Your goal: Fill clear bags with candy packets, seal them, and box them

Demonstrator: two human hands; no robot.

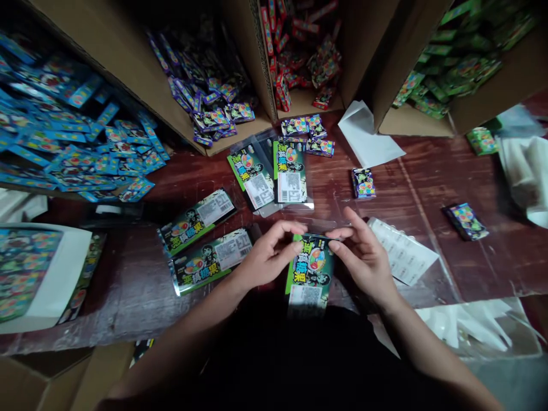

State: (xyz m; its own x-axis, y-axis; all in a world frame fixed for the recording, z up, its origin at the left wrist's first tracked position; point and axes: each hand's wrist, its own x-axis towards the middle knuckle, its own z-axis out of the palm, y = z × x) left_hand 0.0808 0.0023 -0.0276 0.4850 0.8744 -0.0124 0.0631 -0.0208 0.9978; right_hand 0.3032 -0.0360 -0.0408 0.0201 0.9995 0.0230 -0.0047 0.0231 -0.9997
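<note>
Between my two hands is a green-and-black candy package (309, 264), its top end pointing away from me and a clear plastic edge showing there. My left hand (276, 248) pinches its upper left corner between thumb and fingers. At the upper right corner my right hand (363, 257) does the same, with its index finger raised. Just beyond lie two similar packages, a tilted one (252, 174) and a straight one (290, 171), in clear plastic. Left of my left hand rest two more, an upper package (199, 220) and a lower package (214, 260).
Cardboard boxes at the back hold blue packets (81, 131), purple packets (209, 108), red packets (299, 57) and green packets (454, 68). Loose purple boxes (363, 182) lie on the dark red table (411, 200). A white sticker sheet (402, 251) is beside my right hand.
</note>
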